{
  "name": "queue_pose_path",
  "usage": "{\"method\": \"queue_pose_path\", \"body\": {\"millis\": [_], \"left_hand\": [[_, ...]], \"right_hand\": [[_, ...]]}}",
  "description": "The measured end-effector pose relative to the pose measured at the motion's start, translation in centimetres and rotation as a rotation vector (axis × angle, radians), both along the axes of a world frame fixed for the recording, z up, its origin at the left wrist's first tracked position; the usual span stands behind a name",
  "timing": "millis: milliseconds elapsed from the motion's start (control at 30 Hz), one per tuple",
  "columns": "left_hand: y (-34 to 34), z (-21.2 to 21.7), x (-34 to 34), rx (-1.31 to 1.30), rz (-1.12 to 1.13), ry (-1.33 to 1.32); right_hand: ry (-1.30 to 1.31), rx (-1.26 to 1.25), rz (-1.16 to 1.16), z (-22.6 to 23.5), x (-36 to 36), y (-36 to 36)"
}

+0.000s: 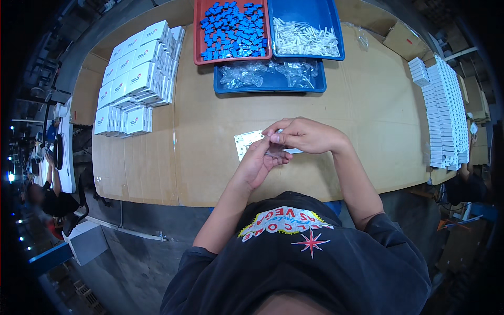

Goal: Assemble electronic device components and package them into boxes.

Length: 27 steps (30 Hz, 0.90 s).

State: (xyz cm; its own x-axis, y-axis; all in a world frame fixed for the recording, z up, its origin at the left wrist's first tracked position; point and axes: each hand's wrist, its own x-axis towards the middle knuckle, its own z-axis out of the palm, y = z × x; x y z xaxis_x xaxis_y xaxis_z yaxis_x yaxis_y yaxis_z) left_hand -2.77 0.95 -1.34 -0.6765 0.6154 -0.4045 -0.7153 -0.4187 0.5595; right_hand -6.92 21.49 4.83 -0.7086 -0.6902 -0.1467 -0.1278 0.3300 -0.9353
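Note:
Both my hands meet over the middle of the cardboard-covered table. My left hand (pixel 257 164) is palm up with curled fingers, around a small clear plastic bag (pixel 275 150). From above, my right hand (pixel 310 135) pinches at the bag's upper end, its fingertips against my left thumb. What is inside the bag is hidden by the fingers. Beside my left hand, a white printed sheet (pixel 248 140) lies on the table, partly covered. Under my right hand a white edge (pixel 296 150) shows; I cannot make out what it belongs to.
Ahead stand a red tray (pixel 196 42) of blue plastic pieces and a blue tray (pixel 340 39) of white slim pieces. Below them, another blue tray (pixel 269 90) holds clear bags. White boxes (pixel 128 73) are stacked at left, more small boxes (pixel 445 113) at right. Cardboard walls (pixel 367 18) rim the table.

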Motion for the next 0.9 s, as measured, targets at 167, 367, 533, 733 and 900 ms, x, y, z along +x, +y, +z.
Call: {"method": "queue_pose_path", "body": {"millis": [167,367,533,733,900], "left_hand": [[0.2,0.2,-0.3,0.011,0.011,0.025],[0.1,-0.6,-0.1,0.083,0.037,-0.010],[0.0,-0.6,0.0,-0.049,0.020,0.020],[-1.0,-1.2,0.8,-0.049,0.046,0.073],[-0.9,-0.3,1.6,-0.178,0.007,0.184]], "right_hand": [[-0.148,0.047,0.022,0.5,0.0,-0.2],[-0.025,-0.032,0.023,0.4,-0.4,-0.3],[-0.155,0.042,0.100,-0.4,-1.5,0.3],[0.157,0.035,-0.461,-1.3,-8.3,5.7],[0.529,0.286,-0.896,-2.4,-15.7,9.7]]}}
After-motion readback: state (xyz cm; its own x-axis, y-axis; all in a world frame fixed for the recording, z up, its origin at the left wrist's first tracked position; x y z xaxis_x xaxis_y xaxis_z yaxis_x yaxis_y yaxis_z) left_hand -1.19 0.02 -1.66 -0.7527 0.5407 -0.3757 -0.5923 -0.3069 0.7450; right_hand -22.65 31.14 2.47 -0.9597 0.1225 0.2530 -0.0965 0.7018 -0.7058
